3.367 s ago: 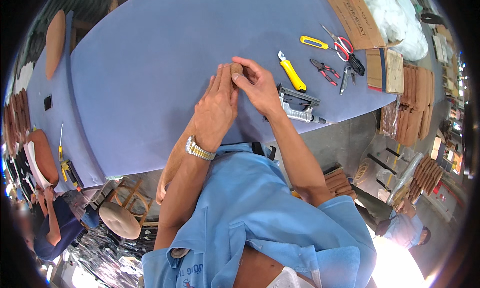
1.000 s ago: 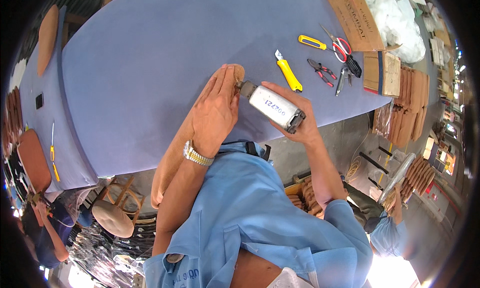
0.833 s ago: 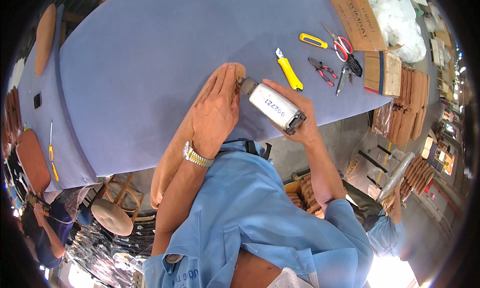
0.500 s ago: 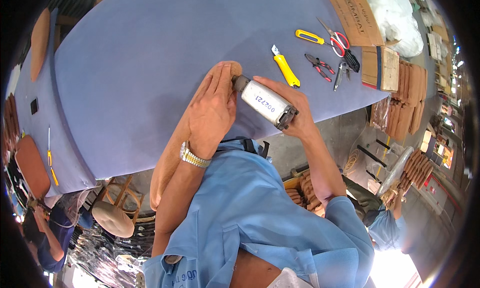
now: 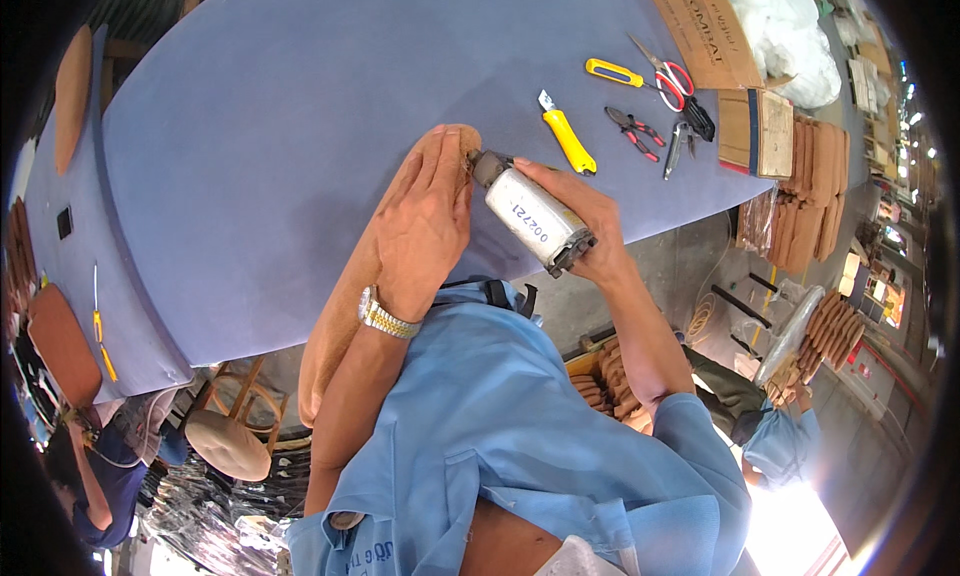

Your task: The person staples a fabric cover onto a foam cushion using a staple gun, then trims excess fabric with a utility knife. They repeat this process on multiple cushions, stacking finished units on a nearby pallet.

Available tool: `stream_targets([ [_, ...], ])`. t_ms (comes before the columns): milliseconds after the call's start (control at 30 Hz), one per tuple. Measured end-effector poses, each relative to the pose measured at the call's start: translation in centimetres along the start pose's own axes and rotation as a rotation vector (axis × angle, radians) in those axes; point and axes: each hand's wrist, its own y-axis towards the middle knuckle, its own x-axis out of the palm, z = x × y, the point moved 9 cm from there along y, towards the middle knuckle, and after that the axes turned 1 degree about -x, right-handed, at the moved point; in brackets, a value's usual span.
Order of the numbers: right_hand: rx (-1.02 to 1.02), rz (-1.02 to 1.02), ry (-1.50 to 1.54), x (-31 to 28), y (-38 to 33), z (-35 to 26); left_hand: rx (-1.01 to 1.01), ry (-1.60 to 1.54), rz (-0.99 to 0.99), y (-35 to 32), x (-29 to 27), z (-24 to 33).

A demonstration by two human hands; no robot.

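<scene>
A tan padded seat cushion (image 5: 338, 321) stands slanted at the table's near edge, its lower end beside my left forearm. My left hand (image 5: 422, 231), with a wristwatch at the wrist, presses over its upper part. The fingers are stretched close together along it, gripping the pad; its underside is hidden. In my right hand (image 5: 592, 216) is a silver staple gun (image 5: 535, 216) with a dark nose. Its tip meets the cushion's right side just beside my left fingers. The exact contact point is too small to make out.
On the blue padded table (image 5: 270, 126) lie a yellow utility knife (image 5: 570, 144), a yellow-handled screwdriver (image 5: 613, 72), scissors (image 5: 675, 84) and red-handled pliers (image 5: 634, 131). A cardboard box (image 5: 705, 36) stands at the far right. Brown cushions (image 5: 815, 161) are stacked beyond. Co-workers are at both sides.
The view has shifted slightly. The staple gun has tilted a little in my right hand, its nose still at the cushion. My left hand keeps its place on the cushion.
</scene>
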Motion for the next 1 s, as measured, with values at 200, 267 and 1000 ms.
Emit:
stream_targets([
  [200, -0.010, 0.018, 0.010, -0.3, 0.1, -0.5, 0.009, 0.010, 0.003, -0.1, -0.1, 0.1],
  [267, -0.012, 0.012, 0.013, -0.2, 0.1, -0.6, 0.010, 0.017, 0.001, -0.1, 0.0, 0.2],
  [1000, 0.054, -0.042, 0.040, 0.5, -0.1, 0.3, 0.006, -0.009, -0.040, 0.0, 0.6, -0.3],
])
